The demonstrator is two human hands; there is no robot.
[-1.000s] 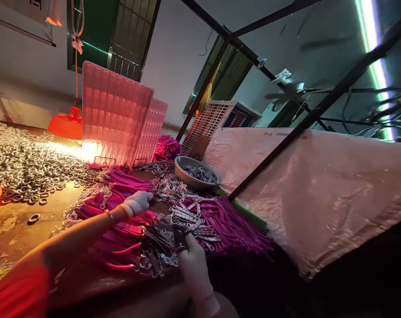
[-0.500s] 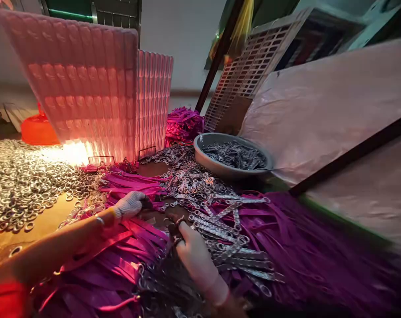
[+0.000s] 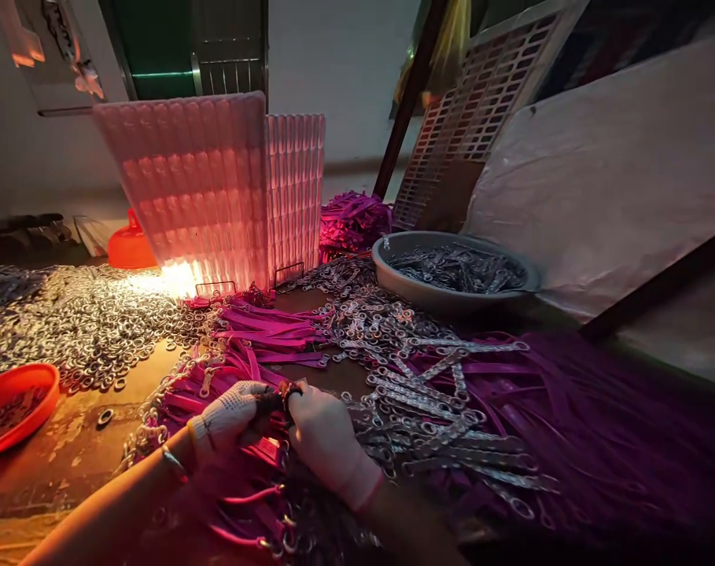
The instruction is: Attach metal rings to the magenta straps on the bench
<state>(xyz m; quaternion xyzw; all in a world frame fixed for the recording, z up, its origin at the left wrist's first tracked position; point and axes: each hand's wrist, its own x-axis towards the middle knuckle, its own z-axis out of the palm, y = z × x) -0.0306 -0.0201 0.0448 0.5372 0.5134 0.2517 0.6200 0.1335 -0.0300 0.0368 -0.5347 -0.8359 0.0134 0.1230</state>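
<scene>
My left hand (image 3: 233,417), in a white dotted glove with dark fingertips, is closed near the centre. Right against its fingertips is my right hand (image 3: 325,440), also gloved and closed, around small dark ring-like pieces whose details are unclear. What the left fingers hold is hidden. Magenta straps (image 3: 268,330) with metal ends lie beyond and beneath both hands. To the right, silvery linked metal strips (image 3: 416,397) rest across more purple straps (image 3: 546,417).
A grey basin (image 3: 451,299) of metal pieces stands behind at right. Loose metal rings (image 3: 97,322) cover the left, with an orange tray (image 3: 53,393) before them. Pink ribbed panels (image 3: 197,181) stand upright behind, near a bright lamp glow.
My hands have come together from a small gap, fingertips meeting. The view has shifted left, bringing the orange tray into sight.
</scene>
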